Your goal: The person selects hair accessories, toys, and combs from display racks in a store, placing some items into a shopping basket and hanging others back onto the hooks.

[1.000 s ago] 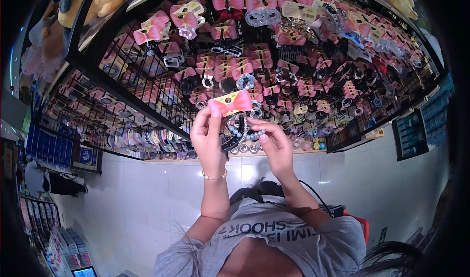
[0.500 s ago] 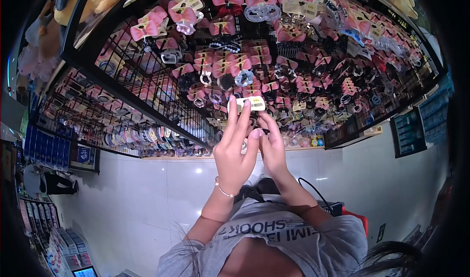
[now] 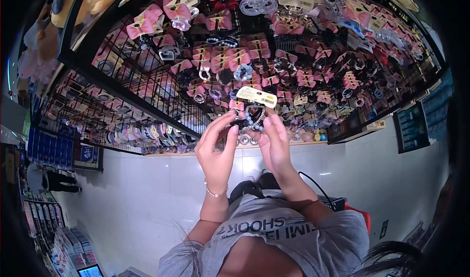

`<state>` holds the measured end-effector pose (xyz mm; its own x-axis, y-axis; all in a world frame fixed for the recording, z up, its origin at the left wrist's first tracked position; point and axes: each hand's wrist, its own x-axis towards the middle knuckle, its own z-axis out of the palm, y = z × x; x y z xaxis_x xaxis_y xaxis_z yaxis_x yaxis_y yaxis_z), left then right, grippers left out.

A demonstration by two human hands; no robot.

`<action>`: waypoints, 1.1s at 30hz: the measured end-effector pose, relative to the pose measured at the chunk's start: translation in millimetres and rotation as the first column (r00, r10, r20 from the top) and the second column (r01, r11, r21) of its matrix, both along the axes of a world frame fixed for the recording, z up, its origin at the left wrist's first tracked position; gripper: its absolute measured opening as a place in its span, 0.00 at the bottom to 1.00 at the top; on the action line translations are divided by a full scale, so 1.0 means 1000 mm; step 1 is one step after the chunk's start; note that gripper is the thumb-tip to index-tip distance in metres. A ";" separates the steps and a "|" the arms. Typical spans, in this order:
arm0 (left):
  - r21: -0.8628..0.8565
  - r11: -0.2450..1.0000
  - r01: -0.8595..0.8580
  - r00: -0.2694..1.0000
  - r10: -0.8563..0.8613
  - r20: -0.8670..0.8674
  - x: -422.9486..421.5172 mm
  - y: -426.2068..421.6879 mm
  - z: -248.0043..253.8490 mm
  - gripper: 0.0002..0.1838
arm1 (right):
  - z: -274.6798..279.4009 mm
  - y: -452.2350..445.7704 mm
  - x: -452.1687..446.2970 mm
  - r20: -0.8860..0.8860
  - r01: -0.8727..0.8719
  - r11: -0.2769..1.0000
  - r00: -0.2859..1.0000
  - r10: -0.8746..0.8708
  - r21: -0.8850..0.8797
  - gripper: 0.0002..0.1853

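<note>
A carded set of beaded hair ties [image 3: 254,119], black with blue and pearly beads, is held up between both hands in front of the rack. Its card [image 3: 256,97] stands above the beads, with the pale, barcoded side showing. My left hand [image 3: 216,147] pinches the dark bands from the left, thumb and fingertips pressed together. On the right side, my right hand [image 3: 275,142] has its thumb and fingers closed on the beaded loops. A bead bracelet [image 3: 214,191] circles my left wrist.
A black wire rack [image 3: 132,98] full of hair accessories on pink bow cards [image 3: 223,60] spans the view beyond the hands. Pale floor tiles [image 3: 142,194] lie below. A person [image 3: 54,180] stands at the far left. Something red [image 3: 360,213] is behind my right elbow.
The card has turned from its pink bow side to its barcoded side. My left hand has moved off the card down to the bands, and the beads show again between the hands.
</note>
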<state>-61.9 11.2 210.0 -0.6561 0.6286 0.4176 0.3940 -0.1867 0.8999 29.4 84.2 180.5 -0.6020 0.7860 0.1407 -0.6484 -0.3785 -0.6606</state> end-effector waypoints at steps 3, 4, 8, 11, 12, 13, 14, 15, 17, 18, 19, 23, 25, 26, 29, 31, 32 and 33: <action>0.040 0.999 0.016 0.999 -0.014 -0.037 -0.003 0.000 -0.002 0.11 | 0.003 0.000 0.002 -0.010 -0.032 0.999 0.999 0.032 0.001 0.20; 0.056 0.998 0.020 1.000 -0.020 0.000 -0.002 0.001 -0.001 0.10 | 0.004 -0.001 0.002 -0.005 -0.034 0.999 0.999 0.034 0.004 0.20; 0.090 0.995 0.044 0.998 -0.048 0.049 -0.002 0.002 -0.004 0.08 | 0.004 0.001 0.005 0.020 -0.013 1.000 1.000 0.013 0.013 0.20; 0.139 0.987 0.081 0.995 -0.087 0.043 -0.003 0.003 -0.007 0.06 | 0.008 0.000 0.010 0.066 0.004 0.999 0.998 -0.007 0.038 0.20; 0.144 0.987 0.077 0.995 -0.086 0.054 -0.003 0.003 -0.008 0.06 | 0.009 0.000 0.010 0.068 0.006 0.999 0.998 -0.008 0.037 0.20; 0.143 0.987 0.077 0.995 -0.086 0.056 -0.003 0.003 -0.008 0.06 | 0.010 0.000 0.010 0.052 -0.002 0.999 0.999 0.000 0.035 0.21; 0.146 0.987 0.072 0.996 -0.080 0.049 -0.004 0.002 -0.008 0.06 | 0.010 0.000 0.010 0.035 -0.010 0.999 0.999 0.009 0.033 0.21; 0.148 0.987 0.067 0.996 -0.074 0.042 -0.005 0.001 -0.008 0.05 | 0.011 0.000 0.010 0.035 -0.011 0.999 0.999 0.009 0.032 0.21; 0.153 0.987 0.054 0.998 -0.059 0.029 -0.006 0.000 -0.010 0.05 | 0.013 -0.001 0.010 0.030 -0.047 0.999 0.998 0.046 0.021 0.22; 0.159 0.986 0.043 0.999 -0.046 0.015 -0.007 -0.001 -0.010 0.05 | 0.013 -0.002 0.009 0.030 -0.047 0.999 0.998 0.046 0.020 0.22; 0.158 0.986 0.043 0.999 -0.046 0.016 -0.007 -0.002 -0.009 0.05 | 0.012 -0.002 0.008 0.026 -0.052 0.998 0.998 0.051 0.019 0.22; 0.133 0.991 0.030 0.999 -0.032 0.011 -0.009 -0.007 -0.008 0.03 | 0.010 -0.006 0.005 0.021 -0.065 0.998 0.998 0.065 0.000 0.22; 0.140 0.989 0.050 0.999 -0.052 0.005 -0.011 -0.007 -0.009 0.04 | 0.011 -0.009 0.004 0.019 -0.042 0.999 0.999 0.042 -0.007 0.22; 0.146 0.987 0.068 0.997 -0.071 0.017 -0.012 -0.006 -0.010 0.04 | 0.012 -0.010 0.004 0.021 -0.025 1.000 0.999 0.026 -0.016 0.22; 0.159 0.981 0.114 0.993 -0.117 0.015 -0.015 -0.005 -0.017 0.04 | 0.010 -0.014 0.005 0.029 0.020 0.999 0.999 -0.019 -0.040 0.22; 0.170 0.974 0.148 0.989 -0.150 -0.001 -0.017 -0.002 -0.019 0.05 | 0.007 -0.016 0.007 0.055 0.075 0.996 0.996 -0.072 -0.041 0.22; 0.106 0.978 0.182 0.983 -0.179 -0.031 -0.016 -0.001 -0.018 0.06 | 0.006 -0.017 0.009 0.078 0.115 0.993 0.991 -0.112 -0.040 0.22; 0.041 0.975 0.219 0.975 -0.216 -0.059 -0.014 0.001 -0.018 0.08 | 0.004 -0.019 0.010 0.079 0.150 0.988 0.986 -0.147 -0.039 0.22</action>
